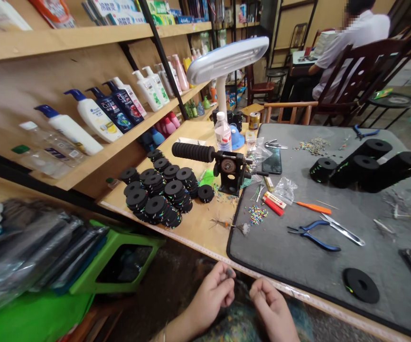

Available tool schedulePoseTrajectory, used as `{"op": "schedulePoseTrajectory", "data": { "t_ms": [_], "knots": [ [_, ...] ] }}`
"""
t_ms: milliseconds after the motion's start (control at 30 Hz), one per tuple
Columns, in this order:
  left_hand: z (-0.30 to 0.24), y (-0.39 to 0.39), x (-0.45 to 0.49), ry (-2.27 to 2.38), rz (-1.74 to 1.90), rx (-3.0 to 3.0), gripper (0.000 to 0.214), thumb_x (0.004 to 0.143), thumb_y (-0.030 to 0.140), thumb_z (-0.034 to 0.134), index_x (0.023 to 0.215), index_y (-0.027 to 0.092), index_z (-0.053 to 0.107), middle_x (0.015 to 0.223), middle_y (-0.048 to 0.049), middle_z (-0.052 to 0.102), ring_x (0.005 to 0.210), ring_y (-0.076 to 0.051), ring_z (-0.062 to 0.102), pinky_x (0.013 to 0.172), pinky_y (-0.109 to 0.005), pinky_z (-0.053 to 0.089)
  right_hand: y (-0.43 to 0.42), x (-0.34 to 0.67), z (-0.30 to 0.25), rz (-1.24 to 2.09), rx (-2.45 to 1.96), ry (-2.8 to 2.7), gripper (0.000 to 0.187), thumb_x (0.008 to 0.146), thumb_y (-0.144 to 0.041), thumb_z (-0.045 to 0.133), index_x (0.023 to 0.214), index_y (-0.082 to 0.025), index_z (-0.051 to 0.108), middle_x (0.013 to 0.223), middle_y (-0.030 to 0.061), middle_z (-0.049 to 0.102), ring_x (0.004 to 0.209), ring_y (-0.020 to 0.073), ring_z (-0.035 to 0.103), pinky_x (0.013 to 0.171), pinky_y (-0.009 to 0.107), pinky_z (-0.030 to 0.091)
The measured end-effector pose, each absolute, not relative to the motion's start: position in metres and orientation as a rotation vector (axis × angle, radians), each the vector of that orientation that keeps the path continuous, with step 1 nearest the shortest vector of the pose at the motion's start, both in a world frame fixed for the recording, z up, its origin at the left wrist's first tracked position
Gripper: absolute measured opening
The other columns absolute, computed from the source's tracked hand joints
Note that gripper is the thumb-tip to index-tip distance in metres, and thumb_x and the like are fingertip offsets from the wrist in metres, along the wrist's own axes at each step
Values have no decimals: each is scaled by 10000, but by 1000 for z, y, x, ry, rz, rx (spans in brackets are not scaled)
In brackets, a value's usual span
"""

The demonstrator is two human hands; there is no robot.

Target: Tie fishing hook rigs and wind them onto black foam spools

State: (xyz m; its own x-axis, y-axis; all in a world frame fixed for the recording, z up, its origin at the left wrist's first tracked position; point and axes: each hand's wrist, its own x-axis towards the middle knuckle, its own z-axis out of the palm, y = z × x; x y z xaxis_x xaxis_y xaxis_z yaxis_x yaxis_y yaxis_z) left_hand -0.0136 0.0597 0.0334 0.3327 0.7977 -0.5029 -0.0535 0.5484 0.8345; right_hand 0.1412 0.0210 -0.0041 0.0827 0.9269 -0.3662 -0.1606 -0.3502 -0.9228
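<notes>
Both hands are low in the picture, just off the table's front edge. With fingertips pinched together, my left hand has a small dark grey bit at its thumb and forefinger, too small to name. To its right, a little apart, my right hand is also closed in a pinch; anything in it is too fine to see. Beyond them on the grey mat lie blue-handled pliers, scissors-like tweezers and a black foam ring. A pile of tiny coloured beads is ahead.
Stacked black foam spools stand left, beside a black clamp with a foam roller. Behind are a lamp and a bottle. Foam rolls stand right. A green stool is at left; a person sits behind.
</notes>
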Motion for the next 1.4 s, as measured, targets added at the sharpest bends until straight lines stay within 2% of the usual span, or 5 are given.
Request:
{"op": "schedulePoseTrajectory", "data": {
  "t_ms": [200, 533, 833, 1200, 1400],
  "knots": [
    [30, 56, -11, 1026, 659, 859, 309, 812, 483, 546, 789, 196, 434, 471, 99, 405, 422, -60, 331, 445, -210, 211, 20, 140, -3, 1452, -1424, -793, 314, 720, -502, 650, 620, -218, 559, 555, -50, 419, 531, 144, 364, 499, 245, 311],
    [21, 54, -9, 981, 627, 786, 357, 778, 504, 586, 758, 212, 381, 474, 112, 408, 375, -38, 334, 404, -201, 187, 28, 141, 8, 1565, -1410, -776, 364, 652, -557, 710, 649, -199, 642, 564, -29, 517, 546, 151, 440, 527, 249, 364],
    [17, 53, -6, 1006, 614, 729, 301, 750, 416, 602, 719, 215, 380, 435, 131, 380, 329, -26, 292, 379, -194, 187, 24, 138, 7, 1663, -1446, -781, 306, 683, -475, 682, 622, -193, 578, 499, -77, 352, 466, 95, 227, 450, 247, 177],
    [17, 53, -4, 1013, 578, 646, 309, 676, 395, 630, 680, 218, 376, 402, 140, 367, 303, -14, 253, 356, -186, 136, 24, 133, 1, 1765, -1390, -754, 215, 661, -343, 602, 569, -210, 461, 490, -85, 345, 475, 92, 234, 457, 241, 183],
    [17, 55, -4, 1035, 561, 637, 296, 658, 370, 615, 677, 224, 359, 406, 138, 379, 304, -16, 255, 347, -183, 126, 25, 128, -1, 1844, -1355, -702, 204, 632, -334, 591, 553, -223, 439, 430, -117, 280, 432, 78, 171, 456, 253, 147]
  ]
}}
